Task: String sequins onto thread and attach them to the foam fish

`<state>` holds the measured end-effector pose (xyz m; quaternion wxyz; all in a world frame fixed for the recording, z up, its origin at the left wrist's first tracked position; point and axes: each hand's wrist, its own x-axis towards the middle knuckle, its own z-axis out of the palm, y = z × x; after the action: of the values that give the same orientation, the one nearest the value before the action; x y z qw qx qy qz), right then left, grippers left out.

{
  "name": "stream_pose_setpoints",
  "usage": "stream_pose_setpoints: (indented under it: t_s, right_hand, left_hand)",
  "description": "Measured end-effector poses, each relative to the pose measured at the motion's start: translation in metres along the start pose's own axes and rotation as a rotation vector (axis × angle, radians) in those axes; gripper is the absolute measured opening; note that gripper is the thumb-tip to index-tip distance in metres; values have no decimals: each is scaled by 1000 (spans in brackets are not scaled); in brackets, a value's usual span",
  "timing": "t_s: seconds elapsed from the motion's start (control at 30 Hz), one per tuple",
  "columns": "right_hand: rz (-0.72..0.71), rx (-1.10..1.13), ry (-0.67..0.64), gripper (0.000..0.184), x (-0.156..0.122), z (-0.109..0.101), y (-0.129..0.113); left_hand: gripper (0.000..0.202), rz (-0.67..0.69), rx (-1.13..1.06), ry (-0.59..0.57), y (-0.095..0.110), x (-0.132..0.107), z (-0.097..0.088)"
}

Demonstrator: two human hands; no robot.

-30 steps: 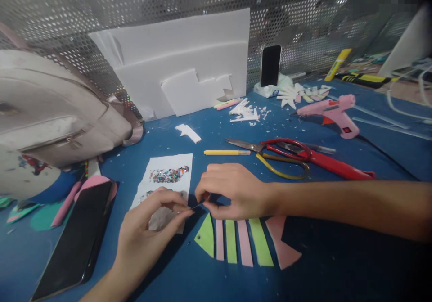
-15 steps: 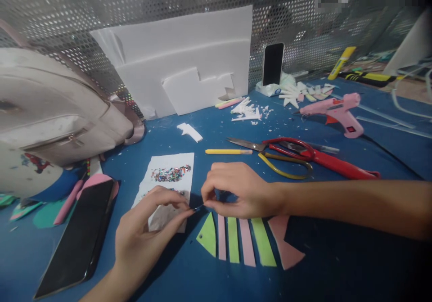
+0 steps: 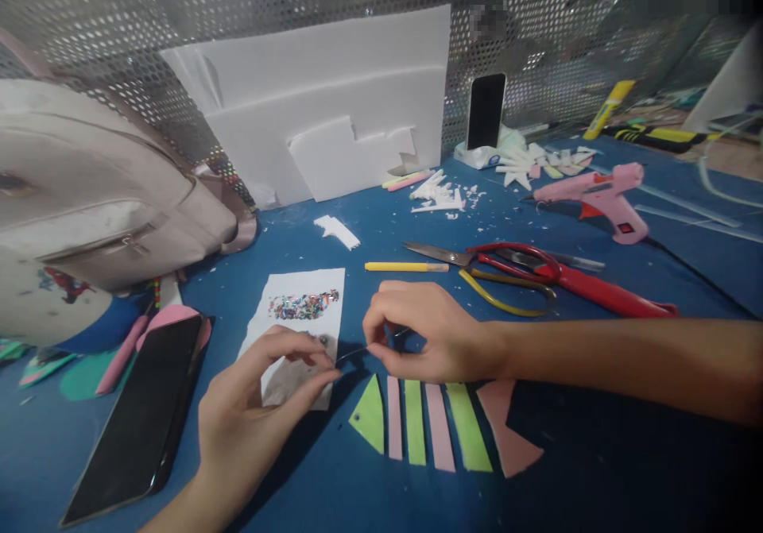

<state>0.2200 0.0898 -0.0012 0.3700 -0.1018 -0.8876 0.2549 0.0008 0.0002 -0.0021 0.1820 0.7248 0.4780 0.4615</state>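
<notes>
Strand position: between the two hands, above the blue table. Left hand: thumb and fingertips pinched on one end of the visible span. Right hand: thumb and index finger pinched on the other end, with a dark loop showing inside the curl of the fingers. The strand is very thin in this view; whether it is wire or thread cannot be confirmed.

Change noted: the right fingertips have drawn slightly away from the left, and the gap between the hands is wider than a moment ago. Effect: more of the strand is exposed — a longer span is now accessible between the two grips.

Relative location: the strand lies directly off the fingertips of both hands, to the right of the left hand and to the left of the right hand. Sheet, bearing glitter, sits partly behind and beneath the left hand. Green tip, four strips and pink tail lie in a row on the near side of the right hand — slightly apart from one another. Pen and scissors lie beyond the right hand.
</notes>
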Motion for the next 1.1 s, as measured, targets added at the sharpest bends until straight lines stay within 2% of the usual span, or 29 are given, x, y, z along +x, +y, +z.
stream_pose_setpoints:
  t_s: [0.8,1.1]
  right_hand:
    - [-16,-17,-35,5,0,0,1]
    - [-94,-175,-113,9,0,4,1]
  left_hand:
    - [26,6,31,32,1,-1,0]
    - [23,29,79,-36,3,-1,2]
